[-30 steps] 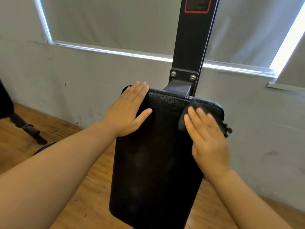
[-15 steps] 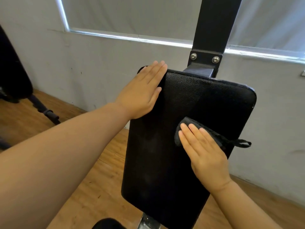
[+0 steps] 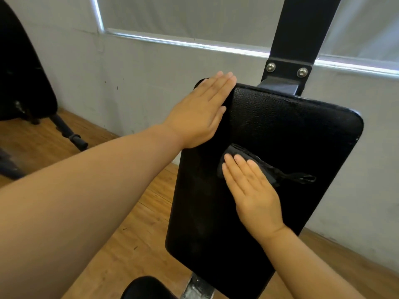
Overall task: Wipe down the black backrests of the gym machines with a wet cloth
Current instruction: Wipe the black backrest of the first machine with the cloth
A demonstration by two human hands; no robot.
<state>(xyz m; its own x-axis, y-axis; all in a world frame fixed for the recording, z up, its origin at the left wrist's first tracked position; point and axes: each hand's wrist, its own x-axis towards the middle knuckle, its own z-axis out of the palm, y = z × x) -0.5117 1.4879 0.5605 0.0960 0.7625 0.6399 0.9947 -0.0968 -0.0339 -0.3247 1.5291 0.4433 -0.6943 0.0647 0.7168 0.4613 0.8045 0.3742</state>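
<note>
A black padded backrest [image 3: 287, 134] stands tilted in front of me, bolted to a black upright post [image 3: 302, 29]. My left hand [image 3: 198, 113] lies flat on the pad's upper left corner, fingers together and pointing up. My right hand [image 3: 252, 190] presses a dark folded cloth [image 3: 259, 165] flat against the middle of the pad. A loop of the cloth sticks out to the right of my fingers. Most of the cloth is hidden under my palm.
Another black gym machine [image 3: 19, 67] with a foot bar stands at the left on the wooden floor [image 3: 121, 244]. A pale wall and a window with a drawn blind lie behind the backrest. A black seat edge [image 3: 146, 288] shows at the bottom.
My right hand has slid the cloth down from the pad's top right corner to its middle. The view has shifted right and closer. My left hand has stayed on the upper left corner.
</note>
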